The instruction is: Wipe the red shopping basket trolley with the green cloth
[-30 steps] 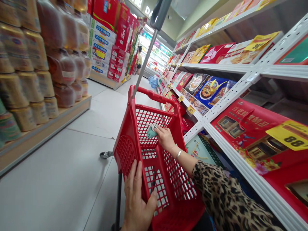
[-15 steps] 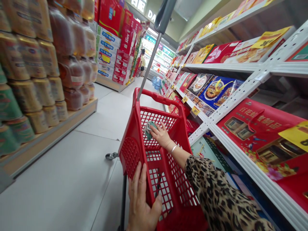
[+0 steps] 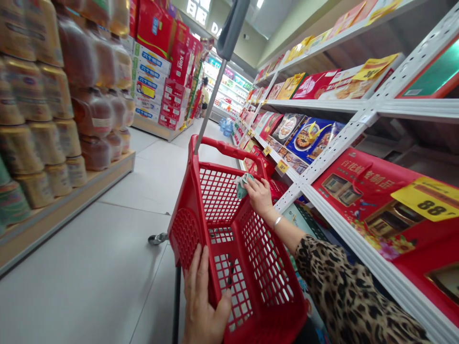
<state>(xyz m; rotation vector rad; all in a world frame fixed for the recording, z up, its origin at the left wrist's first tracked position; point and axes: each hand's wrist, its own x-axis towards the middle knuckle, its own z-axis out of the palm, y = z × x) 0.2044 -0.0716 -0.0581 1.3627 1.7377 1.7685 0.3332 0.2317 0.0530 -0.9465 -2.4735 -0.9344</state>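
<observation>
- Green cloth (image 3: 242, 186) pinched in the right hand's (image 3: 260, 197) fingers, lying just left of them against the inner mesh of the red trolley basket (image 3: 229, 148)
- Left hand (image 3: 204, 298), fingers spread, gripping the basket's near wall, well below the cloth

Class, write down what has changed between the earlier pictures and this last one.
The right hand has moved the crumpled teal cloth rightward along the far mesh wall of the red shopping basket, towards its corner. The left hand stays gripping the basket's side.
</observation>
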